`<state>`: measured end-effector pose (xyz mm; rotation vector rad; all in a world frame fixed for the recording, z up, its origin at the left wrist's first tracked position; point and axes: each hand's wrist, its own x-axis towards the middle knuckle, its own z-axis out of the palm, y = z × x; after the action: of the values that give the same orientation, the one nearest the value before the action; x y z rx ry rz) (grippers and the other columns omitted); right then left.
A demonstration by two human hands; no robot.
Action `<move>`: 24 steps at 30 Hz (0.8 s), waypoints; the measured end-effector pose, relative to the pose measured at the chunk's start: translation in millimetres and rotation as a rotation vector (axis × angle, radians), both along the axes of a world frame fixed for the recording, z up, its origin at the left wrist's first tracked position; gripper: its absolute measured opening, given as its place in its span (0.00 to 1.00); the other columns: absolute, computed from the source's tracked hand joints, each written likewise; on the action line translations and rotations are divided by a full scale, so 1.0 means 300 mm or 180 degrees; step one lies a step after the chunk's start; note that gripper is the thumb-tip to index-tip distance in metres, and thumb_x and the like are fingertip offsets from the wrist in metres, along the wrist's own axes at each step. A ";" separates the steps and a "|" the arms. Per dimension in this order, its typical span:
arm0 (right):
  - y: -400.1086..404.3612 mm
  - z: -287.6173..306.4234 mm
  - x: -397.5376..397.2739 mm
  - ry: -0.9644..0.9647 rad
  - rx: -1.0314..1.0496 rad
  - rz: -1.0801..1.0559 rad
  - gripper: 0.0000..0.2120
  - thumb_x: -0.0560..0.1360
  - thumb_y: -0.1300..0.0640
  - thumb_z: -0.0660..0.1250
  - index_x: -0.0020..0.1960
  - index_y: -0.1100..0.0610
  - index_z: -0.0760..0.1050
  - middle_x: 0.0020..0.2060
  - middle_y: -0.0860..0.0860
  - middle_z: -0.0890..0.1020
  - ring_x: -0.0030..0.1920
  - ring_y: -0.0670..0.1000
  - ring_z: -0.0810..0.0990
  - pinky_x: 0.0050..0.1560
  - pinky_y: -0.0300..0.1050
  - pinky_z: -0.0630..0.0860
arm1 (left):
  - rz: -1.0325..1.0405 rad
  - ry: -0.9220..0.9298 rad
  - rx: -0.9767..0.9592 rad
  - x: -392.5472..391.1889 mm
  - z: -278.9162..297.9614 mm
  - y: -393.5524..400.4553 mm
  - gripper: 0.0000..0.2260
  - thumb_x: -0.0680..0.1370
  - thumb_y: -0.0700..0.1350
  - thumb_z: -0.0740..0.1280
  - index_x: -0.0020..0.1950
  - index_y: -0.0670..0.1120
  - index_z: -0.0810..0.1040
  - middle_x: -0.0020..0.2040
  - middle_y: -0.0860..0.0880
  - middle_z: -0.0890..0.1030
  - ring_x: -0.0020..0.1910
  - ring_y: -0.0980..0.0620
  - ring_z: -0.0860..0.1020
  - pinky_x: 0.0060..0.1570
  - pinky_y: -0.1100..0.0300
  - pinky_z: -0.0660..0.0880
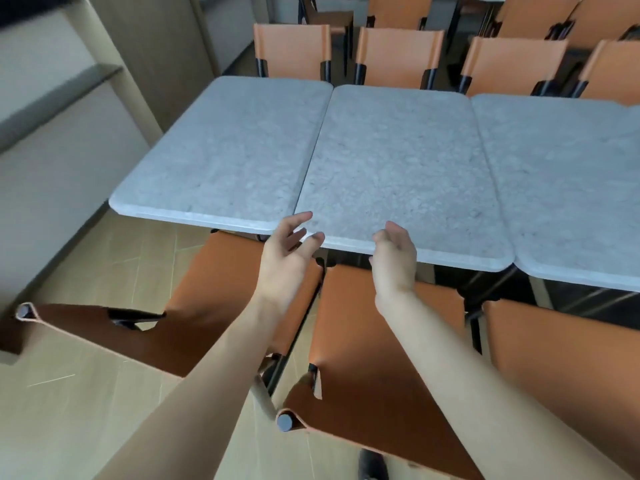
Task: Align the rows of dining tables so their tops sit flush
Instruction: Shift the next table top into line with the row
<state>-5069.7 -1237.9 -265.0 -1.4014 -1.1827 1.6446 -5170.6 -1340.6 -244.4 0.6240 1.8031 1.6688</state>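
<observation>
Three grey stone-topped tables stand side by side in a row: a left table point(225, 147), a middle table point(398, 161) and a right table point(568, 174). The middle table's near edge sits closer to me than the left table's, and its far edge lies a little behind the left one's. My left hand point(289, 251) hovers with relaxed, spread fingers at the near corner where the left and middle tops meet. At the middle table's near edge my right hand point(393, 258) is held with loosely curled fingers. Neither hand holds anything.
Orange leather chairs with black frames stand tucked under the near side, one point(225, 299) below my left arm and one point(374, 341) between my arms. More orange chairs point(398, 53) line the far side. A beige wall and ledge point(59, 98) run along the left.
</observation>
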 end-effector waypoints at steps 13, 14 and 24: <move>-0.559 0.202 -0.266 0.0245 0.0616 0.0625 0.15 0.80 0.59 0.61 0.60 0.49 0.81 0.62 0.46 0.81 0.64 0.46 0.78 0.69 0.53 0.75 | 0.0398 0.0244 0.0033 -0.284 0.194 -0.662 0.11 0.80 0.49 0.68 0.62 0.55 0.80 0.56 0.63 0.82 0.58 0.67 0.77 0.69 0.56 0.70; -0.580 0.198 -0.282 0.0239 0.0636 0.0657 0.14 0.80 0.59 0.60 0.58 0.48 0.81 0.61 0.47 0.82 0.63 0.46 0.78 0.68 0.53 0.75 | 0.0435 0.0235 0.0011 -0.308 0.193 -0.688 0.11 0.80 0.50 0.69 0.62 0.56 0.80 0.58 0.62 0.81 0.61 0.63 0.77 0.71 0.53 0.69; -0.526 0.088 -0.524 0.0093 0.0336 0.0560 0.12 0.78 0.55 0.60 0.48 0.45 0.82 0.49 0.41 0.82 0.59 0.49 0.81 0.68 0.57 0.75 | 0.0360 0.0118 -0.0346 -0.595 0.102 -0.696 0.07 0.78 0.51 0.70 0.55 0.57 0.82 0.60 0.58 0.82 0.65 0.55 0.76 0.72 0.45 0.67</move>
<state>-5227.0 -1395.7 -238.5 -1.2338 -1.3883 1.6884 -5349.0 -1549.4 -213.7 0.5173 1.9736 1.6281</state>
